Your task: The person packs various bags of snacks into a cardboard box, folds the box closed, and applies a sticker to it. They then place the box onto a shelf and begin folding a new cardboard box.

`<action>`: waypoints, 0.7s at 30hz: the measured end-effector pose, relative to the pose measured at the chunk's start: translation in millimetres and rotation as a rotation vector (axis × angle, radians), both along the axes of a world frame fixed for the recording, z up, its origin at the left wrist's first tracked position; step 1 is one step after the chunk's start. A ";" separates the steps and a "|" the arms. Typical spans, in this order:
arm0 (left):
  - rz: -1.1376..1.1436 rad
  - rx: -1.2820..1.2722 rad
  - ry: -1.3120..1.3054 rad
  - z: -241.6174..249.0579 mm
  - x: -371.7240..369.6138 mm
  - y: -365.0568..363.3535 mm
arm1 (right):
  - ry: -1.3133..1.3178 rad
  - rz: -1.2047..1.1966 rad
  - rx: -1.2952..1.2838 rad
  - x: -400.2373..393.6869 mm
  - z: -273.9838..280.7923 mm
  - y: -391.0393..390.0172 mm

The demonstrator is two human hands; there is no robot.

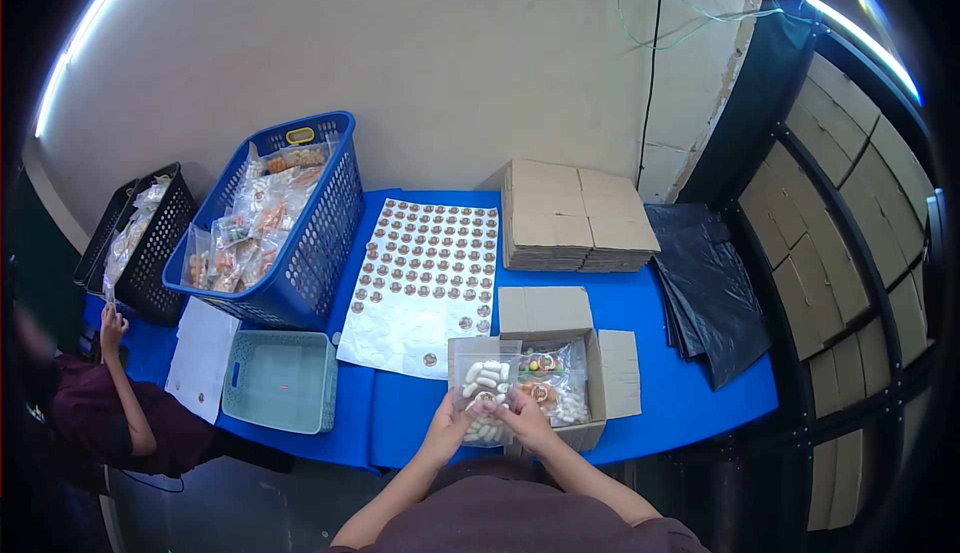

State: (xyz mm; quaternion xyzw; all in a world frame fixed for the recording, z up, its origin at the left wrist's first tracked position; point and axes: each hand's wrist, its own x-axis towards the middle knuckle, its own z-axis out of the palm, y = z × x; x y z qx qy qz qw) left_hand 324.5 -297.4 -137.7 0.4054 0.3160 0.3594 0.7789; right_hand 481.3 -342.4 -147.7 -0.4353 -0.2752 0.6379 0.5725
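Both hands share one grip: the left hand [446,433] and the right hand [530,423] are closed on the lower sides of a clear bag of white pieces [485,371]. The thumbs come together at a round label on its front, probably to keep the plastic taut and the label flat there. The bag is held upright, facing the wearer, in front of the left side of an open carton [622,373], perhaps so that the front stays in view.

In the carton lie more filled bags [553,361], with coloured, orange and white contents; its flaps are folded outward, which leaves the mouth free. Just left of it a sheet of round stickers [395,331] lies flat on the blue-covered counter [650,428], seemingly put within easy reach.

Behind the carton stand stacked flat cardboard pieces [580,198], with black plastic sheets or bags [705,278] to their right. Farther left are a pale green tray [280,378] and a tall blue basket [335,218] heaped with packets [270,203]. At the far left, a co-worker's hand [113,325] is near a black crate [172,253]; what it grasps is too small to tell
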 end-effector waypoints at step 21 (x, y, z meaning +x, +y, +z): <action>-0.065 0.155 0.075 -1.3 2.5 -0.5 | 0.176 -0.094 -0.076 -4.9 3.8 1.0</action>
